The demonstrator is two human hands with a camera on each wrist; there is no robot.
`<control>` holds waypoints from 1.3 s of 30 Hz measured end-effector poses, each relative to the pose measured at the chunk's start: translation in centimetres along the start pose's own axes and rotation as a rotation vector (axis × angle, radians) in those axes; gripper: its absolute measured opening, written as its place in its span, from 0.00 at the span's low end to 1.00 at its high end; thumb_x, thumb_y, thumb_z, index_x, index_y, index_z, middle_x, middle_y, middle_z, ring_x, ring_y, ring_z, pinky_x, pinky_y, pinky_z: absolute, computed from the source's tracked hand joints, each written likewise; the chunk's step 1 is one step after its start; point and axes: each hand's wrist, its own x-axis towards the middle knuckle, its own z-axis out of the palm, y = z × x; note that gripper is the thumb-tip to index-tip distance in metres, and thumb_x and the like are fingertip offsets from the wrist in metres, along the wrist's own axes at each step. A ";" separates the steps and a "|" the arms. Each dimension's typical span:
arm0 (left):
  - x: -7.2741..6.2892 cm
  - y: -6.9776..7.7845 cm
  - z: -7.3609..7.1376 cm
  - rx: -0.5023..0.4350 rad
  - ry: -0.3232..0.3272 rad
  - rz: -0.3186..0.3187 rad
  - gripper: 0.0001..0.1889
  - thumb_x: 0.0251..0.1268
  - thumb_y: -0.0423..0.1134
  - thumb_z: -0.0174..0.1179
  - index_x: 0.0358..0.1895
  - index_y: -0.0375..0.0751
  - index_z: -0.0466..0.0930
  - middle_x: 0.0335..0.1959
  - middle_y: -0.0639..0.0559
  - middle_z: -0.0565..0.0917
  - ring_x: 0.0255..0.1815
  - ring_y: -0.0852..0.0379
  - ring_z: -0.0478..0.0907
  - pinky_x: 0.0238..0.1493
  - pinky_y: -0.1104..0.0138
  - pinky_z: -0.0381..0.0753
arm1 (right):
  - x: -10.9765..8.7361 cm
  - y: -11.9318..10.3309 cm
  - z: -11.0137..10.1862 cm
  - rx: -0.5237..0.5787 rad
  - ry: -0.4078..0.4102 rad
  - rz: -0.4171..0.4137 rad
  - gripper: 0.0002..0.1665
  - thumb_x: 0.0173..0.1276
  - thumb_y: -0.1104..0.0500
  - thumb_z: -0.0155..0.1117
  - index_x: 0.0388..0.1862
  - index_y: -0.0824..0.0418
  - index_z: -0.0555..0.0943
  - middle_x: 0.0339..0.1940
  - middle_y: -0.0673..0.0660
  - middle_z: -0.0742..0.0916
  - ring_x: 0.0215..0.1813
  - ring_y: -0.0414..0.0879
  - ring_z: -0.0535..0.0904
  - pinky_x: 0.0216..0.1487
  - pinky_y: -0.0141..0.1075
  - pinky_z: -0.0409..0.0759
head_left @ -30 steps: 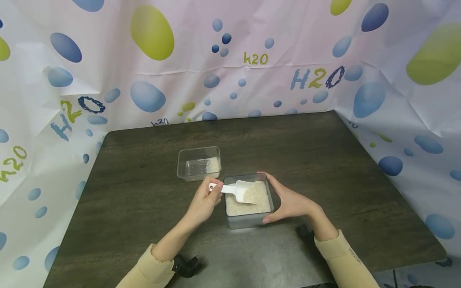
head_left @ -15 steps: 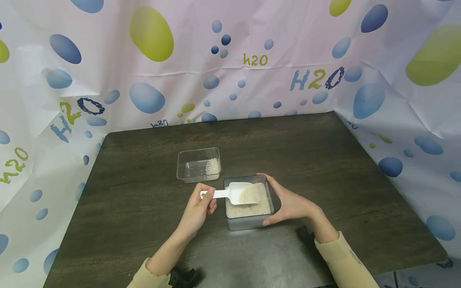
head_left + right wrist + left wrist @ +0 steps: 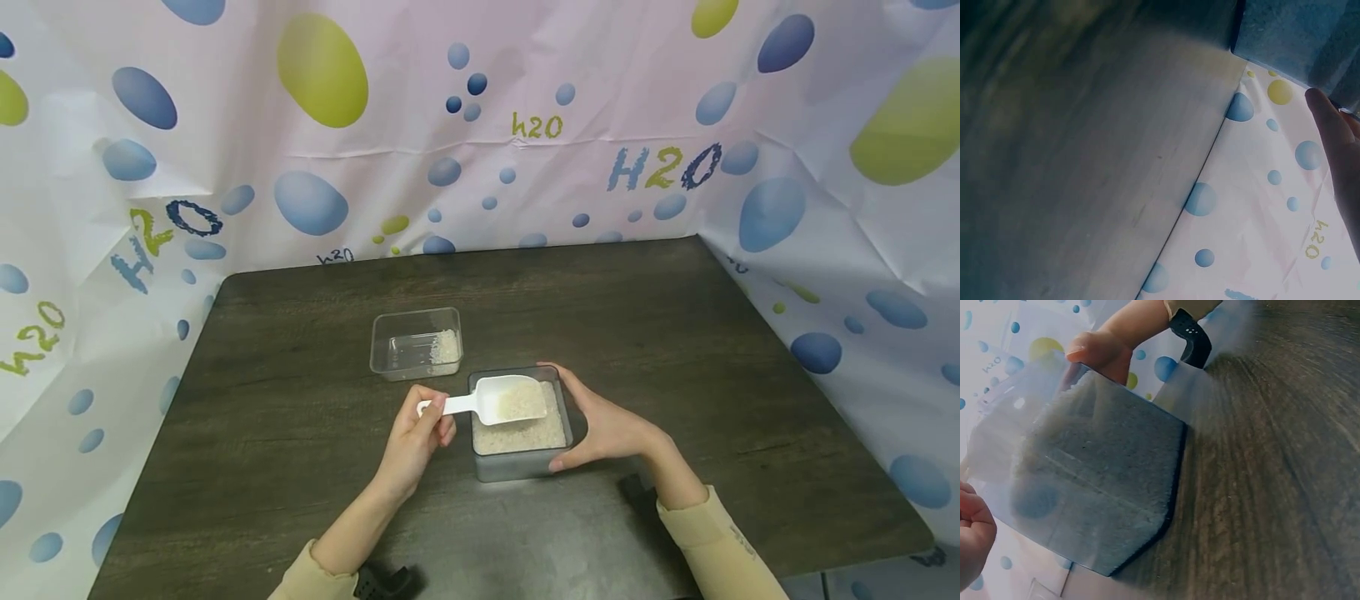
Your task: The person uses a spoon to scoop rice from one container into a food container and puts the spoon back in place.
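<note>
My left hand [image 3: 415, 437] pinches the handle of a white scoop [image 3: 491, 398], which carries a heap of rice [image 3: 525, 402] over a grey see-through container [image 3: 513, 467]. More rice fills much of that container, as its side shows in the left wrist view. Around the container's right side curves my right hand [image 3: 603, 423], with the thumb at the near corner and the fingers at the far one. In the right wrist view the thumb [image 3: 1329, 122] touches the container wall [image 3: 1297, 44].
Behind and left of the grey container stands a clear shallow box [image 3: 408, 367] with a little rice at its right end. Both stand on a dark wooden table [image 3: 300, 467]. A patterned sheet [image 3: 420, 100] hangs around the back and sides.
The scoop has come up out of the rice with a load and levelled, after my left hand drew back a little to the left. My right hand holds the container as before.
</note>
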 end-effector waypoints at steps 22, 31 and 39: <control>-0.2 -1.1 0.0 -0.104 -0.082 0.070 0.05 0.81 0.37 0.39 0.41 0.44 0.59 0.23 0.57 0.67 0.24 0.64 0.64 0.30 0.73 0.66 | -0.2 0.0 0.0 0.015 -0.003 0.019 0.72 0.47 0.49 0.83 0.79 0.42 0.41 0.80 0.58 0.46 0.79 0.61 0.42 0.68 0.68 0.50; -0.3 -0.6 0.1 -0.167 -0.085 0.093 0.04 0.81 0.38 0.40 0.42 0.46 0.60 0.24 0.58 0.67 0.24 0.64 0.65 0.31 0.73 0.66 | 0.1 0.0 -0.1 0.009 -0.003 0.005 0.72 0.46 0.49 0.83 0.79 0.45 0.42 0.79 0.58 0.48 0.79 0.58 0.44 0.70 0.65 0.51; -0.4 0.1 0.2 -0.199 -0.073 0.123 0.05 0.81 0.38 0.39 0.42 0.47 0.63 0.24 0.58 0.67 0.24 0.64 0.64 0.31 0.72 0.65 | 0.0 -0.1 -0.1 0.013 -0.002 0.012 0.73 0.46 0.51 0.83 0.79 0.49 0.41 0.78 0.58 0.52 0.78 0.58 0.47 0.69 0.64 0.53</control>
